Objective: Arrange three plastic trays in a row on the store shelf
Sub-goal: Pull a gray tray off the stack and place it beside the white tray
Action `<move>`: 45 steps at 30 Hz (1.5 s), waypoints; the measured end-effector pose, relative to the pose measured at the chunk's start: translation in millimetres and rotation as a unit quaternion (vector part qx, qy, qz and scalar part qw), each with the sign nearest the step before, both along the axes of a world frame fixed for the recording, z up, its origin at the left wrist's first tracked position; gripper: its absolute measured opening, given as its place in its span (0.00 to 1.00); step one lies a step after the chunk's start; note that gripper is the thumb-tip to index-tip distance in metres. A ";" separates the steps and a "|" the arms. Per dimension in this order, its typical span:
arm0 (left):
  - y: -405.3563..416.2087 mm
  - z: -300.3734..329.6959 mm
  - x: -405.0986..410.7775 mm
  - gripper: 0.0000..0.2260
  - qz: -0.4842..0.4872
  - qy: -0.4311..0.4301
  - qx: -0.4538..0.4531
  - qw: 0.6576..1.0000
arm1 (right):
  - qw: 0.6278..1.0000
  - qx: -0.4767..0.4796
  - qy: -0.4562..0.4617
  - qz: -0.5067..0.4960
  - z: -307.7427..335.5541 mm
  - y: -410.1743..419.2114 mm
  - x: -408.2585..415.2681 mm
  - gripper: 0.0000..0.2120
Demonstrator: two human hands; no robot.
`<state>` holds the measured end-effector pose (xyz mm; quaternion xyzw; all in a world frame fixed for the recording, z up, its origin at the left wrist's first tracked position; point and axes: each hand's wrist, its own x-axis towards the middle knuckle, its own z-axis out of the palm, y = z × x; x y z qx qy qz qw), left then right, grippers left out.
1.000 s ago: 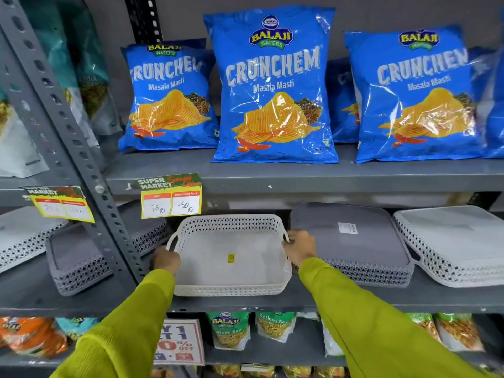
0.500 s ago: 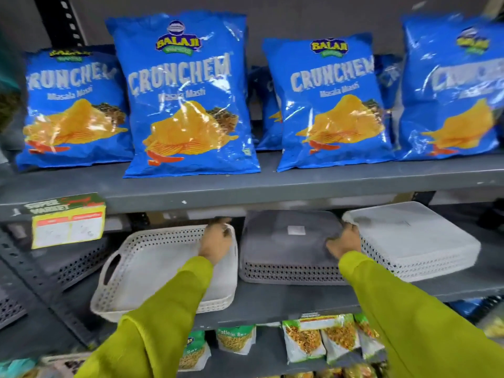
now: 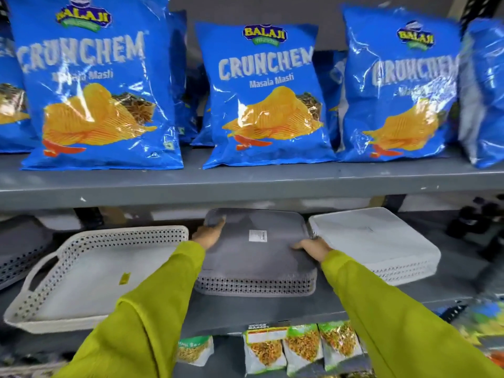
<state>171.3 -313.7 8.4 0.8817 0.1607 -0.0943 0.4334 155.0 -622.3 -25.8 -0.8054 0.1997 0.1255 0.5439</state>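
A stack of grey perforated trays (image 3: 253, 271) lies upside down in the middle of the grey shelf (image 3: 245, 312). My left hand (image 3: 208, 234) grips its left edge and my right hand (image 3: 312, 248) grips its right edge. To its left a white perforated tray (image 3: 81, 279) sits upright and skewed, its near corner overhanging the shelf front. To the right lies an upside-down stack of white trays (image 3: 379, 241), close against the grey stack.
Blue Crunchem chip bags (image 3: 261, 96) line the shelf above, whose front lip (image 3: 245, 186) hangs low over the trays. More grey trays (image 3: 19, 249) lie at the far left. Snack packets (image 3: 300, 347) fill the shelf below.
Both hands left the white tray and moved right onto the grey stack's two sides. The view shifted right, and the white tray now sits skewed at the left.
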 end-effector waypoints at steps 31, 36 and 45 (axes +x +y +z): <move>20.4 42.8 -80.7 0.12 0.035 -0.109 0.180 0.977 | 0.987 -0.014 -0.124 -0.102 43.7 13.5 -61.8 0.27; -25.9 53.4 -83.1 0.10 0.025 -0.170 0.128 0.977 | 0.969 -0.047 -0.192 -0.149 54.3 -17.9 -75.8 0.21; -184.8 39.4 -65.3 0.08 -0.046 -0.213 0.066 0.974 | 0.936 -0.314 -0.112 -0.114 49.0 -182.7 -60.8 0.26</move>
